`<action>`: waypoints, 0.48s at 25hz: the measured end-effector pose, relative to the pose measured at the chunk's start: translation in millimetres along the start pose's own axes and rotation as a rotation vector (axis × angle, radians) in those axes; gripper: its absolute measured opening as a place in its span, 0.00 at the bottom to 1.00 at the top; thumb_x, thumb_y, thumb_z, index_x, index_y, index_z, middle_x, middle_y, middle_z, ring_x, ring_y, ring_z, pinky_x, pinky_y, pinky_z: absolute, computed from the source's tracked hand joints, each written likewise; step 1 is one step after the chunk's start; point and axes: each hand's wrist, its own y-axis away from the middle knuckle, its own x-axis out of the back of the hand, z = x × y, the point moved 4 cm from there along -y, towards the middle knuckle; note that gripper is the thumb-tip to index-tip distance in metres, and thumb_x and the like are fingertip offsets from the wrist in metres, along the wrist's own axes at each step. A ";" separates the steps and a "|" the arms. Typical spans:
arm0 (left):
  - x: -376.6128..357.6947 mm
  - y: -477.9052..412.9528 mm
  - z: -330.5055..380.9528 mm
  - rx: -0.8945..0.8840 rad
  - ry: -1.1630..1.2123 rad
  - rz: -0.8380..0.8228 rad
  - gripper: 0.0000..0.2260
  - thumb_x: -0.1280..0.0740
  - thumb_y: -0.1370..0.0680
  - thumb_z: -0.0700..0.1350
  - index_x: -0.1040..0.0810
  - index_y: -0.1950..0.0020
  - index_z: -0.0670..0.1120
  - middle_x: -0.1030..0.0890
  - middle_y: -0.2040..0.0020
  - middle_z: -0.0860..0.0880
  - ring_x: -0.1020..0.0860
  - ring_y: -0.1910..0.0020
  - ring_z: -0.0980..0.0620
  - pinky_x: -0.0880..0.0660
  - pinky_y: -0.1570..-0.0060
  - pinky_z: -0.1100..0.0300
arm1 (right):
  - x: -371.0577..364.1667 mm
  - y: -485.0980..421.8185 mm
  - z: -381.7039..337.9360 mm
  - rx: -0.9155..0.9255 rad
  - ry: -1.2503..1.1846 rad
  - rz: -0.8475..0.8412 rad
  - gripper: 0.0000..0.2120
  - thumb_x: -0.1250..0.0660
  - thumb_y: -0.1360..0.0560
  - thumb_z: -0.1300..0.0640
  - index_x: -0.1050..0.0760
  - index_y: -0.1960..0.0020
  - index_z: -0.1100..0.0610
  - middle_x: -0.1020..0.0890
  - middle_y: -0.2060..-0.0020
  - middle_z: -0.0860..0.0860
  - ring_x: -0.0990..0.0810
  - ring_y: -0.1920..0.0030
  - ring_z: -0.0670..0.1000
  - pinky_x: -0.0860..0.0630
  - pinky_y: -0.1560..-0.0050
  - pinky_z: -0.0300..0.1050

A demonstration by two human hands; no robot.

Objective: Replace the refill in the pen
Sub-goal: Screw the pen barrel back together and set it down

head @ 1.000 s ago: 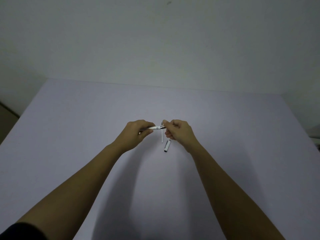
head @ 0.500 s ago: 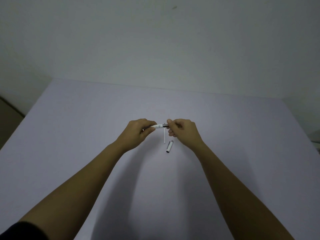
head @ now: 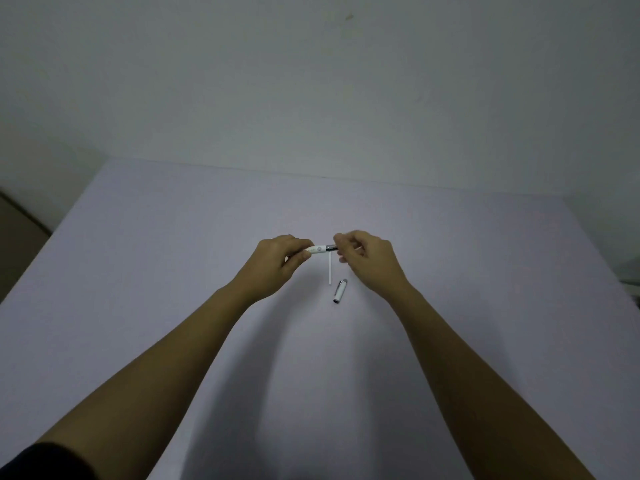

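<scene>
A white pen [head: 320, 249] is held level above the pale lilac table [head: 173, 271], between both hands. My left hand [head: 280, 263] grips the white barrel end. My right hand [head: 367, 259] pinches the dark front section of the same pen with thumb and fingertips. Below the pen, a thin white refill [head: 330, 270] lies on the table, pointing toward me. Just right of it lies the white pen cap [head: 339, 291] with a silver clip, dark opening facing me. The pen's tip is hidden in my right fingers.
The table runs back to a plain white wall [head: 311, 98]. Its left edge drops off beside a brown surface [head: 17, 237]. Something dark shows at the far right edge [head: 632, 271].
The view has shifted slightly, so hands and objects sit a little higher and further right. Both hands keep their grip on the pen; the right fingers have shifted a little at the front section.
</scene>
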 end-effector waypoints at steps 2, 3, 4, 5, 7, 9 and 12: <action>0.0 1.5 0.1 0.007 -0.004 0.006 0.09 0.39 0.21 0.44 0.21 0.46 0.46 0.23 0.63 0.51 0.29 0.66 0.57 0.35 0.63 0.75 | -0.8 3.2 0.0 0.053 -0.006 -0.002 0.05 0.33 0.26 0.51 0.25 0.52 0.49 0.18 0.60 0.46 0.19 0.63 0.37 0.26 0.61 0.26; -0.4 2.3 0.4 0.008 -0.001 0.001 0.09 0.39 0.21 0.44 0.21 0.46 0.46 0.24 0.64 0.51 0.29 0.66 0.58 0.35 0.63 0.76 | -0.7 3.8 1.5 0.068 0.002 0.003 0.03 0.33 0.26 0.54 0.24 0.53 0.51 0.18 0.61 0.47 0.19 0.62 0.38 0.25 0.59 0.29; -0.9 3.6 1.0 0.004 0.003 -0.004 0.09 0.39 0.21 0.44 0.21 0.46 0.46 0.24 0.64 0.52 0.29 0.65 0.59 0.35 0.62 0.76 | -0.4 4.3 1.9 0.063 0.014 0.011 0.02 0.33 0.26 0.54 0.23 0.55 0.53 0.17 0.62 0.48 0.18 0.62 0.40 0.23 0.57 0.33; -1.4 4.7 1.8 0.000 0.007 -0.006 0.09 0.39 0.21 0.44 0.21 0.46 0.46 0.24 0.64 0.52 0.29 0.65 0.59 0.35 0.63 0.76 | 0.3 4.7 1.9 0.053 0.037 0.023 0.06 0.34 0.25 0.53 0.22 0.57 0.54 0.16 0.63 0.49 0.17 0.62 0.40 0.22 0.57 0.35; -2.2 5.5 2.6 0.005 0.006 -0.001 0.09 0.39 0.21 0.44 0.21 0.45 0.46 0.24 0.63 0.52 0.29 0.65 0.58 0.35 0.63 0.74 | 0.4 6.4 1.3 0.067 0.071 0.021 0.08 0.34 0.25 0.51 0.21 0.55 0.56 0.17 0.62 0.49 0.18 0.62 0.39 0.24 0.58 0.33; -3.0 6.1 2.2 0.022 0.001 0.002 0.09 0.39 0.21 0.44 0.21 0.45 0.46 0.24 0.63 0.52 0.29 0.64 0.56 0.35 0.64 0.73 | -0.9 8.6 -0.6 0.117 0.092 -0.003 0.05 0.33 0.26 0.54 0.22 0.52 0.55 0.18 0.61 0.48 0.19 0.61 0.40 0.25 0.59 0.28; -4.6 7.7 3.4 0.015 0.012 -0.009 0.09 0.39 0.21 0.44 0.21 0.45 0.47 0.24 0.63 0.51 0.29 0.65 0.58 0.35 0.63 0.74 | 0.1 10.1 0.7 0.107 0.129 0.023 0.06 0.34 0.25 0.53 0.22 0.56 0.55 0.18 0.64 0.49 0.19 0.64 0.42 0.26 0.62 0.31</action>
